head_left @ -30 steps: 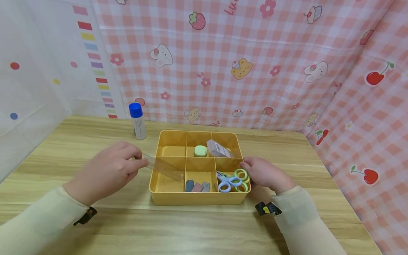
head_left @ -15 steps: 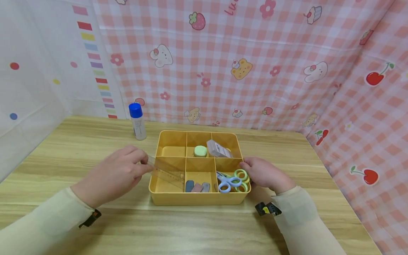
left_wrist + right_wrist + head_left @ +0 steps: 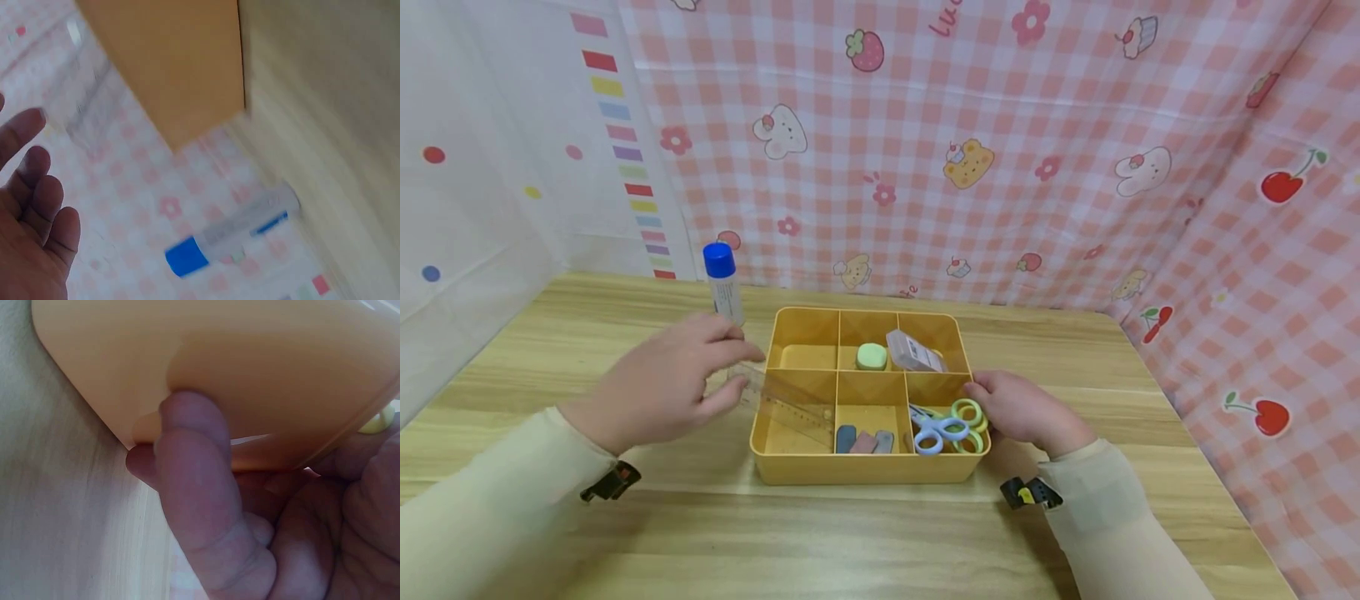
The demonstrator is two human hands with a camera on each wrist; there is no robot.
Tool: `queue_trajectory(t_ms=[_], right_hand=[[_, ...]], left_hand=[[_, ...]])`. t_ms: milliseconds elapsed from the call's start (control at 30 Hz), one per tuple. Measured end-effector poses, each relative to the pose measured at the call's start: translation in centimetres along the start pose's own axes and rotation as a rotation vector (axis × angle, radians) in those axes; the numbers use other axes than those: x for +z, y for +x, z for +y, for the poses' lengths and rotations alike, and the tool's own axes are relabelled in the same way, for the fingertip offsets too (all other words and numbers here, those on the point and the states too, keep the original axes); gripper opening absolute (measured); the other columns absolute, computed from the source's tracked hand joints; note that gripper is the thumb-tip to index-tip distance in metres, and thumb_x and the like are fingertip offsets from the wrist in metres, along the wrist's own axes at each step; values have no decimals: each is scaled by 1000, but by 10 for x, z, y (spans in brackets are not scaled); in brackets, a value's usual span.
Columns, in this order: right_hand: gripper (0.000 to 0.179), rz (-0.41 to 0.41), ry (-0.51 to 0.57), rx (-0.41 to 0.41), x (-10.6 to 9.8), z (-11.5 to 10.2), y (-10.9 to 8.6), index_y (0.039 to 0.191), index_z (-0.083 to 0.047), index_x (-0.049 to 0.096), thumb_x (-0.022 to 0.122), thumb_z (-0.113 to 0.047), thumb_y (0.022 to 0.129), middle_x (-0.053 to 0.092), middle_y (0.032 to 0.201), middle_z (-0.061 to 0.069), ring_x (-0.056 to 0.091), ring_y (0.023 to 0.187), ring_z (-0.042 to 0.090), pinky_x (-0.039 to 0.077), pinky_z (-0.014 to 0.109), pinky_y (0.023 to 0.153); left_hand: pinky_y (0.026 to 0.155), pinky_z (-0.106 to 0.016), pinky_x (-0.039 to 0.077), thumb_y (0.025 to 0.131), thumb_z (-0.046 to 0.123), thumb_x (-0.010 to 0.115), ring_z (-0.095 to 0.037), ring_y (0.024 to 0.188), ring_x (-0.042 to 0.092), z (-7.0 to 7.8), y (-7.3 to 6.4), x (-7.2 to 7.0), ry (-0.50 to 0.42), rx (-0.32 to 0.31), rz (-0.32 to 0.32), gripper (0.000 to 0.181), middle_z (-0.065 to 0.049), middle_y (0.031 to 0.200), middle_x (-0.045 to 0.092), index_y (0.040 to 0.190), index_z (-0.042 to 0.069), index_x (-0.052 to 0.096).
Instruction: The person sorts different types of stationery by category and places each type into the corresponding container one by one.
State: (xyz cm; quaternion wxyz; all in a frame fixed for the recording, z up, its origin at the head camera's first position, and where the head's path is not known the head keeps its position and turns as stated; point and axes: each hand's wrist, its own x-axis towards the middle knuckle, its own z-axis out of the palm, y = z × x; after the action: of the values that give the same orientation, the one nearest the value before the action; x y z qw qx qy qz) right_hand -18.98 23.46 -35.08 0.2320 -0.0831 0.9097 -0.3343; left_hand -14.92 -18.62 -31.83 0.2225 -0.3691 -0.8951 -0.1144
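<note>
A clear plastic ruler (image 3: 790, 410) leans over the left rim of a yellow divided organizer box (image 3: 872, 468), its lower end in the front-left compartment. My left hand (image 3: 666, 379) is beside the ruler's raised end, thumb and forefinger apart; in the left wrist view a gap shows between the fingertips (image 3: 39, 119) and the ruler (image 3: 84, 94). My right hand (image 3: 1026, 412) grips the box's right side, thumb at the rim and fingers (image 3: 194, 425) against the outer wall. Blue and green-yellow scissors (image 3: 938, 429) lie in the front-right compartment.
Behind my left hand stands a blue-capped glue stick (image 3: 722, 279). Other compartments hold several small erasers (image 3: 863, 440), a pale green rounded block (image 3: 872, 357) and a translucent labelled case (image 3: 913, 350). Checked cloth (image 3: 880, 167) hangs behind the wooden table (image 3: 865, 542).
The ruler has shifted slightly lower into the box. My left hand moved right with it, then let go and drew back a little, fingers parting. My right hand stays on the box.
</note>
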Motion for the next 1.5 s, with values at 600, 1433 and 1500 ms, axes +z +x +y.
queue_trajectory(t_ms=[600,1433,1500], right_hand=[[41,5,22,-17,6,3,1,142,-3,61,40,-25,114,75,95,8,73,75,19,65,40,69],[41,18,6,-10,1,-1,-2,142,-2,60,40,-25,114,75,100,9,74,77,18,65,39,69],[41,17,13,-10,1,0,-3,141,-1,61,40,-25,114,76,100,10,74,77,19,65,40,70]], left_hand=[[107,-76,42,104,34,61,-63,140,41,-120,57,8,-68,-602,-347,76,-31,172,9,167,14,24],[88,-65,59,104,56,51,-46,105,63,-96,67,-23,-204,-599,-60,80,-31,133,57,156,1,27],[80,-54,60,104,51,55,-39,95,62,-85,67,-25,-226,-557,-23,74,-26,126,59,153,1,31]])
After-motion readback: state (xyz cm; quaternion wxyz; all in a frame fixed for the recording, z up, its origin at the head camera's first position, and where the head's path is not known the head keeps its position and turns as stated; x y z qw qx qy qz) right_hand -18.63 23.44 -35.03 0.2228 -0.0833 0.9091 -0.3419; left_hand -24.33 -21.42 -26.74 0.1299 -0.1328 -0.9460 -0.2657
